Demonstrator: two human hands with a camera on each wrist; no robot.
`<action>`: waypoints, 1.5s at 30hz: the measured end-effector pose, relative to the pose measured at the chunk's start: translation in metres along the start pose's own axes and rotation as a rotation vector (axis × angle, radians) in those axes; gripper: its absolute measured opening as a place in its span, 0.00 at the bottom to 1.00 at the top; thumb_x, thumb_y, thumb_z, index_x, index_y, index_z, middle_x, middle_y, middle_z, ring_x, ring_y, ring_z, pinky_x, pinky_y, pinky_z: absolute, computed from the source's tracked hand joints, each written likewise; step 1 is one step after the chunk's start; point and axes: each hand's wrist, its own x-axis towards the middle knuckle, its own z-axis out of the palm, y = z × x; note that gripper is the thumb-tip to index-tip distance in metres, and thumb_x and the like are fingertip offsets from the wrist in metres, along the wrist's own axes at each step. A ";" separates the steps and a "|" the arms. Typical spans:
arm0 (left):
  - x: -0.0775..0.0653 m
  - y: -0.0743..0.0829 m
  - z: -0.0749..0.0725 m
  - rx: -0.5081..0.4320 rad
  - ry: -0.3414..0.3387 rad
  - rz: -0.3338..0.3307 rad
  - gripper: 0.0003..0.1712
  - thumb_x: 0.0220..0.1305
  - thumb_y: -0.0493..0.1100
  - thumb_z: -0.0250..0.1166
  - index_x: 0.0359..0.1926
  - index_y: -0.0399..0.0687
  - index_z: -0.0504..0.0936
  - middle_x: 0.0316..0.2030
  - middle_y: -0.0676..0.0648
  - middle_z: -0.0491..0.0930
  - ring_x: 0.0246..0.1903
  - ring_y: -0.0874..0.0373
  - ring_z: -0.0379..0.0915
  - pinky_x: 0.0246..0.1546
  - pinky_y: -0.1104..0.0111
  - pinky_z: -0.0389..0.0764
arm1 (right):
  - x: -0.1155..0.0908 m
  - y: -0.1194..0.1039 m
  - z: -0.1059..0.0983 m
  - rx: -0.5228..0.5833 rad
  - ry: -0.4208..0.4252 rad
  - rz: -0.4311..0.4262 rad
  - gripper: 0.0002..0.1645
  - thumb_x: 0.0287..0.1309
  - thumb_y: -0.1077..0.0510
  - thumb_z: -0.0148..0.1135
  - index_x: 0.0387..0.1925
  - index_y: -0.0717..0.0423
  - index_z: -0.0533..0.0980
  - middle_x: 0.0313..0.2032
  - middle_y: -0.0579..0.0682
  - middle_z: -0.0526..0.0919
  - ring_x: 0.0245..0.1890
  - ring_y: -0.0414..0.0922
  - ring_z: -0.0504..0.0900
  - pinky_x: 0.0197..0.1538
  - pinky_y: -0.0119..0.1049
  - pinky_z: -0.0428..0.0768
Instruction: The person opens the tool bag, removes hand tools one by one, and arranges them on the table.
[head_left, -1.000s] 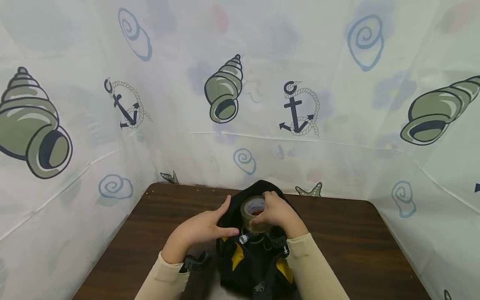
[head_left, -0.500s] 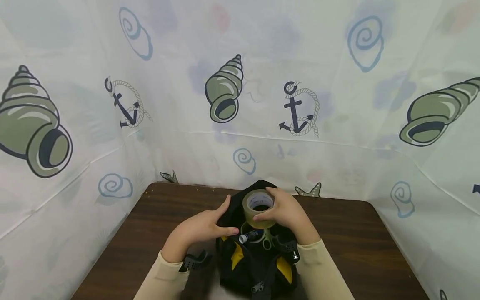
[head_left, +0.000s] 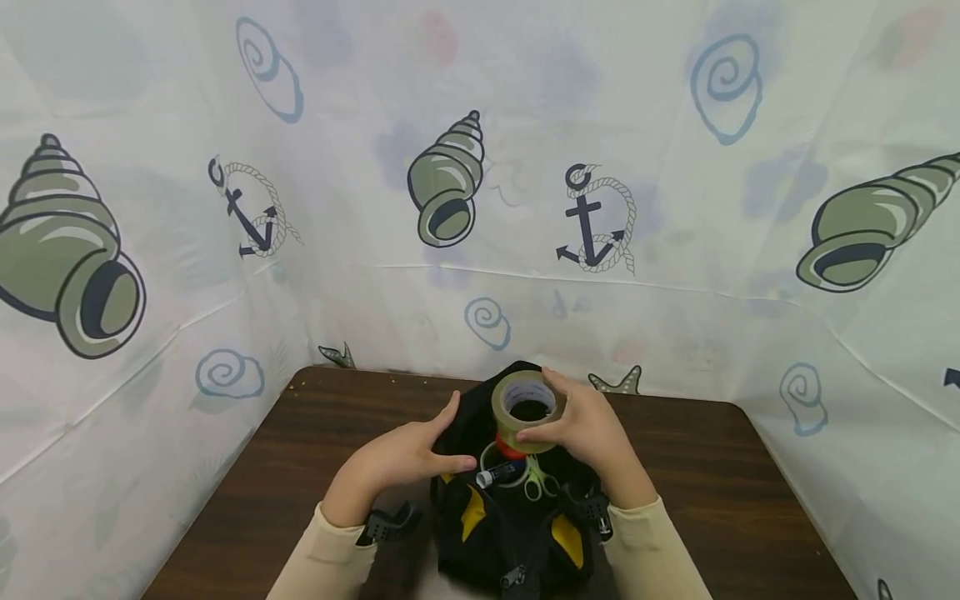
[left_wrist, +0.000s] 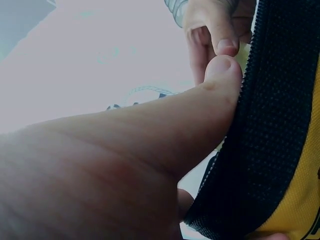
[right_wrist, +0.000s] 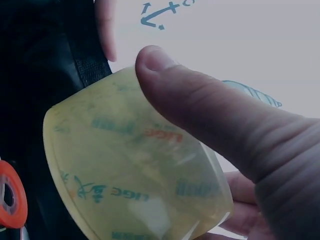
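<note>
My right hand (head_left: 596, 429) holds a roll of clear packing tape (head_left: 504, 417), thumb on its near side. The roll is tilted above the mouth of a black and yellow zippered bag (head_left: 510, 533); its yellowish printed side fills much of the right wrist view. My left hand (head_left: 401, 454) rests against the bag's left side, thumb and index finger spread wide. In the left wrist view its thumb (left_wrist: 215, 95) lies along the zipper edge (left_wrist: 252, 55). Inside the bag are green-handled scissors (head_left: 536, 481), a dark tube with a white end (head_left: 489, 477), a pale ring (head_left: 487, 457) and a small red-orange roll (right_wrist: 17, 192).
The bag stands on a dark brown wooden table (head_left: 697, 467). A white cloth (head_left: 360, 308) printed with shells and anchors hangs behind the table and on both sides. A dark wrist camera (head_left: 393, 522) is strapped to my left wrist.
My right hand has raised the tape roll up and slightly to the right, out of the bag. The scissors and red roll now show beneath it. My left hand has stayed in place.
</note>
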 end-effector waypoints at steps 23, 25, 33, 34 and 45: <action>0.001 0.001 0.000 -0.006 -0.018 0.017 0.65 0.68 0.77 0.66 0.89 0.74 0.33 0.36 0.52 0.90 0.61 0.46 0.85 0.69 0.40 0.78 | -0.030 -0.001 -0.035 -0.085 0.239 -0.078 0.69 0.44 0.35 0.90 0.83 0.52 0.67 0.78 0.58 0.74 0.74 0.62 0.77 0.69 0.64 0.81; 0.001 0.001 0.000 -0.008 -0.019 0.015 0.65 0.69 0.77 0.66 0.89 0.74 0.33 0.36 0.51 0.90 0.61 0.46 0.85 0.70 0.39 0.77 | -0.035 0.000 -0.041 -0.078 0.268 -0.080 0.69 0.45 0.35 0.90 0.83 0.54 0.67 0.78 0.59 0.74 0.74 0.63 0.78 0.68 0.64 0.81; 0.002 0.000 0.000 -0.007 -0.019 0.013 0.65 0.68 0.78 0.66 0.88 0.75 0.33 0.38 0.52 0.90 0.65 0.45 0.83 0.71 0.39 0.76 | -0.062 0.014 -0.059 -0.090 0.325 0.007 0.69 0.43 0.34 0.90 0.83 0.46 0.67 0.76 0.60 0.76 0.68 0.63 0.82 0.58 0.63 0.85; 0.001 0.001 -0.001 -0.006 -0.016 0.014 0.65 0.68 0.78 0.66 0.88 0.76 0.33 0.38 0.52 0.90 0.65 0.45 0.83 0.71 0.39 0.76 | -0.064 0.016 -0.061 -0.093 0.334 0.007 0.69 0.42 0.35 0.91 0.83 0.46 0.67 0.76 0.60 0.76 0.68 0.63 0.82 0.58 0.63 0.85; 0.001 0.003 -0.001 0.000 -0.004 0.011 0.65 0.68 0.77 0.67 0.89 0.75 0.34 0.42 0.56 0.90 0.70 0.42 0.80 0.72 0.38 0.75 | -0.058 0.051 -0.077 -0.097 0.349 0.121 0.71 0.48 0.30 0.86 0.86 0.50 0.62 0.75 0.67 0.75 0.67 0.68 0.80 0.59 0.66 0.82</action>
